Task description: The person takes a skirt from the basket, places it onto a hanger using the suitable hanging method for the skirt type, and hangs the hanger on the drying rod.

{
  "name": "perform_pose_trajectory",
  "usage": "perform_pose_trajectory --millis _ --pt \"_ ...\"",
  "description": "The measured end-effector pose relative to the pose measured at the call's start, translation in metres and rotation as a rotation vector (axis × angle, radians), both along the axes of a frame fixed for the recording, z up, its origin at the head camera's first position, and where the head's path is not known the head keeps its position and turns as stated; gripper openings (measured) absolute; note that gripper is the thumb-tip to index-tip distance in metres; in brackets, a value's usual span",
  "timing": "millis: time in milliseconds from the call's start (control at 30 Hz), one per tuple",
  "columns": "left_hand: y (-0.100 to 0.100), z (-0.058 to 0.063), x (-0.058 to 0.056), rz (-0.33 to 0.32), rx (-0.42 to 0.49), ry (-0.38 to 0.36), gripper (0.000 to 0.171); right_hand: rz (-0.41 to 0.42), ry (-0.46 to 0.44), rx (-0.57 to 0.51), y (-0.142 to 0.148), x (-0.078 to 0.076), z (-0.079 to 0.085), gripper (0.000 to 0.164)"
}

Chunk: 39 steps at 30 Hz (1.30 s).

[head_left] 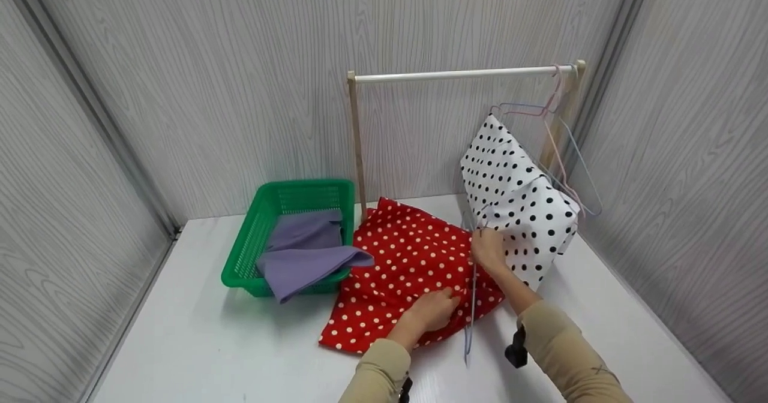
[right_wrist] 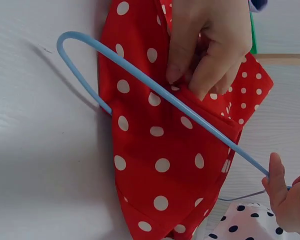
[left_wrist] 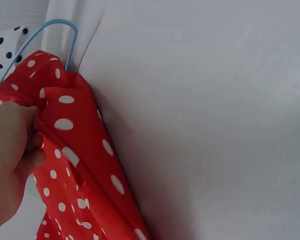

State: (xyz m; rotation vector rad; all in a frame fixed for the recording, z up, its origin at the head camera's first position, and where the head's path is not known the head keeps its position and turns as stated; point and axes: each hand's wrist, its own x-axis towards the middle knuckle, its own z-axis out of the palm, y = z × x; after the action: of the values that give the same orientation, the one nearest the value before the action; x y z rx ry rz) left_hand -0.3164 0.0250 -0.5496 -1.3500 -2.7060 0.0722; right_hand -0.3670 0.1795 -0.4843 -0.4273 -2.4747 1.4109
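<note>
Hanger in right fingers

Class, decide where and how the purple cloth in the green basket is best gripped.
Probably pinch the purple cloth by the corner hanging over the near rim of the green basket, coming from the front: that corner sticks out beyond the wall, while the back part lies inside.

The head view looks forward and down from above, wide over tabletop and rail. The wrist views look from close, the left hand at one's left edge, the right hand at the other's right edge. All three share the red dotted cloth and the blue hanger.
</note>
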Motion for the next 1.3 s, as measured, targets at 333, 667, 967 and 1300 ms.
perform_pose_trajectory --millis 333,667,967,1300 --pt "0.007 -0.011 0.006 0.015 0.001 0.052 0.027 -0.020 0.021 0.014 -0.002 0.001 -0.001 0.034" --pt "0.002 0.009 0.000 0.246 0.676 -0.804 0.034 -0.064 0.013 -0.036 -0.001 0.003 0.000 0.030" --pt "0.030 0.014 0.005 0.399 0.822 -0.821 0.018 0.101 0.008 -0.111 -0.011 0.004 0.001 0.029" --pt "0.019 0.015 0.000 0.474 1.117 -0.895 0.021 0.910 -0.163 0.603 0.026 0.057 -0.001 0.065"
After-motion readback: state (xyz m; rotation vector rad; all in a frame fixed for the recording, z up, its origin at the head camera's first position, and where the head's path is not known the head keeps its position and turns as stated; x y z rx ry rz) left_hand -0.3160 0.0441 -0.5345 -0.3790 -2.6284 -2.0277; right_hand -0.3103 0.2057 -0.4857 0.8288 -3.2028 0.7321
